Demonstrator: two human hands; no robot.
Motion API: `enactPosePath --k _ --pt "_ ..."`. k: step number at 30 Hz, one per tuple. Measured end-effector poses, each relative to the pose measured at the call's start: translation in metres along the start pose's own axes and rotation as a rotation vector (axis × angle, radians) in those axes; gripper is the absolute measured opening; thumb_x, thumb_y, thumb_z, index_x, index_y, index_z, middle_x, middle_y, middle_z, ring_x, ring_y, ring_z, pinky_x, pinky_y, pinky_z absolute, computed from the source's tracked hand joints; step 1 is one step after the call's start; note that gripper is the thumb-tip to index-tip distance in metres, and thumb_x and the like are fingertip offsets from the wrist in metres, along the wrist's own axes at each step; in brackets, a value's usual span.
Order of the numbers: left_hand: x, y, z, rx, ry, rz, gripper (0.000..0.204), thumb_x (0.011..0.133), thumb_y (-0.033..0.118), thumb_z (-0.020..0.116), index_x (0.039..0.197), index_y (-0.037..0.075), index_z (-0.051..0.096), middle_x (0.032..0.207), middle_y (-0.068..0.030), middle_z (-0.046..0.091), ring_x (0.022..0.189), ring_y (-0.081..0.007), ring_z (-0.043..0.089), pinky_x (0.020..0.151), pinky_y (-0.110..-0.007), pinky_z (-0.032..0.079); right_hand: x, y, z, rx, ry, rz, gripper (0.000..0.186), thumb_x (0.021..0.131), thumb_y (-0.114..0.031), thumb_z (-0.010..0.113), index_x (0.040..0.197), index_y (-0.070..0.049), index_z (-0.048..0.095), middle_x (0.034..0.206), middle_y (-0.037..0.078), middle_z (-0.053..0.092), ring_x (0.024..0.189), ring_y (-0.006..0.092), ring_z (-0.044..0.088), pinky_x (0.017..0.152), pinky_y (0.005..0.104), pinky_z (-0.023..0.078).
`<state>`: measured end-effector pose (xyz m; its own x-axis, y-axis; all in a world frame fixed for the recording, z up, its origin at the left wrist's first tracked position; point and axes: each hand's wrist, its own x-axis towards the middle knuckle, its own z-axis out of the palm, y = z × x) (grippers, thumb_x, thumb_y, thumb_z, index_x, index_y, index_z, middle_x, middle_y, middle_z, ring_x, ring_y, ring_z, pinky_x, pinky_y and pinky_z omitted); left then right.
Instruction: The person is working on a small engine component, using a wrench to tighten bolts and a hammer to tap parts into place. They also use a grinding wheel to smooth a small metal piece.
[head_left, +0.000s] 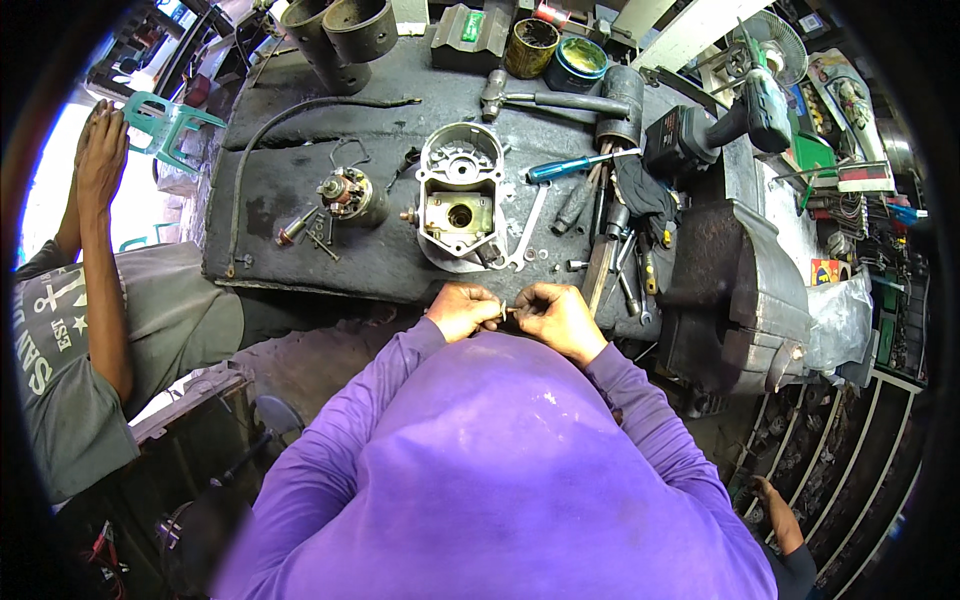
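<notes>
My left hand and my right hand meet at the near edge of the workbench, both with fingertips pinched. Between them shows a small, thin metal piece, too small for me to name. Just beyond my hands stands an open cast-metal housing, with a round chamber at its far end and a squarish cavity nearer me. Right of it lie a combination wrench and a blue-handled screwdriver. To the left sits a motor part with copper-coloured terminals, beside loose bolts and a small cylindrical metal part.
A hammer, a cordless drill, grease tins and metal cylinders line the far side. A cable curves along the left. Another person's arms are at the left; a further person's arm shows lower right.
</notes>
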<state>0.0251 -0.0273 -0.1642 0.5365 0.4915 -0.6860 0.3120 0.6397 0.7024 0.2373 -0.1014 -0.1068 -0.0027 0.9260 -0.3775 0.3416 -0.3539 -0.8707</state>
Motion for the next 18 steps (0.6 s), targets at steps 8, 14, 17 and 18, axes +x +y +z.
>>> enactPosePath --k 8,14,17,18 --pt "0.008 -0.005 -0.006 -0.157 -0.018 0.015 0.015 0.099 0.013 0.068 0.102 -0.001 0.074 0.093 -0.0092 0.075 0.075 -0.0153 0.072 0.068 -0.03 0.062 0.022 0.016 -0.022 -0.48 0.079 -0.252 0.024 0.087 -0.02 0.081 0.094 0.002 0.075 0.089 0.018 0.076 0.081 0.0338 0.074 0.078 0.0435 0.058" --pt "0.007 -0.011 -0.004 -0.306 -0.015 -0.038 0.019 0.105 0.018 0.064 0.112 0.003 0.074 0.098 -0.0075 0.075 0.079 -0.0153 0.073 0.074 -0.031 0.061 0.045 0.031 -0.006 -0.9 0.189 -0.299 0.013 0.092 -0.018 0.072 0.094 -0.005 0.072 0.092 0.015 0.071 0.085 0.0377 0.074 0.074 0.0477 0.059" --pt "0.003 -0.009 -0.003 -0.378 -0.025 -0.035 0.019 0.106 0.019 0.065 0.113 0.004 0.073 0.099 -0.0074 0.075 0.082 -0.016 0.074 0.076 -0.032 0.062 0.035 0.023 -0.008 -0.839 0.234 -0.276 0.017 0.091 -0.018 0.073 0.1 -0.004 0.074 0.096 0.016 0.073 0.088 0.0377 0.075 0.078 0.0462 0.06" --pt "0.003 -0.008 -0.002 -0.394 -0.02 -0.039 0.019 0.106 0.019 0.065 0.113 0.004 0.073 0.1 -0.0077 0.075 0.082 -0.0164 0.075 0.076 -0.032 0.063 0.03 0.017 -0.011 -0.801 0.244 -0.253 0.02 0.091 -0.018 0.073 0.103 -0.003 0.075 0.098 0.017 0.074 0.09 0.0379 0.075 0.08 0.0455 0.06"
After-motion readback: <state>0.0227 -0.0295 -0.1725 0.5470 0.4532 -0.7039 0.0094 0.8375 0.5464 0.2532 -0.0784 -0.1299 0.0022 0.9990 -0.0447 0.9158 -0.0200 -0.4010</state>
